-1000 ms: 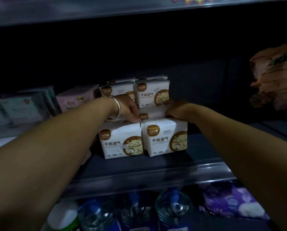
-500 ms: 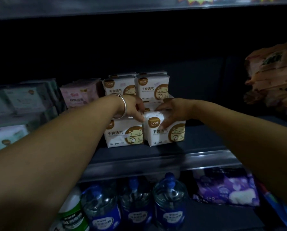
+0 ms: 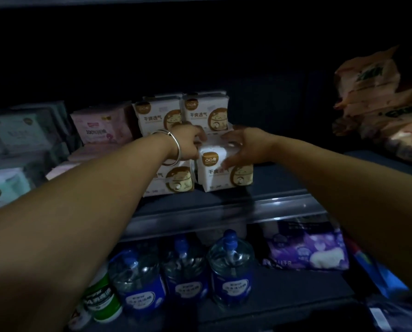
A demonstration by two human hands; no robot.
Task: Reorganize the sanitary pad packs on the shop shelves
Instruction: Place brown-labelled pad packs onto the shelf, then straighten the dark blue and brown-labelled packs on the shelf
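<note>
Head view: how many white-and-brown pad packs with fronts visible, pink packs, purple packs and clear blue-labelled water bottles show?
White-and-brown pad packs: 4
Pink pad pack: 1
Purple pad pack: 1
Clear blue-labelled water bottles: 3
Total: 9

"干爽透气" on white pad packs (image 3: 226,168); "100%" on pink pack (image 3: 102,127)

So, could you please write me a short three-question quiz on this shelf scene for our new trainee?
1. True or false: the right hand rests on the front right white-and-brown pack.
2. Which wrist wears the silver bangle: A) left, B) right?
3. Fill in: the pack right of the water bottles on the lower shelf is ____ in colour.

Key:
1. True.
2. A, above the left hand.
3. Purple; it is the purple pack.
</note>
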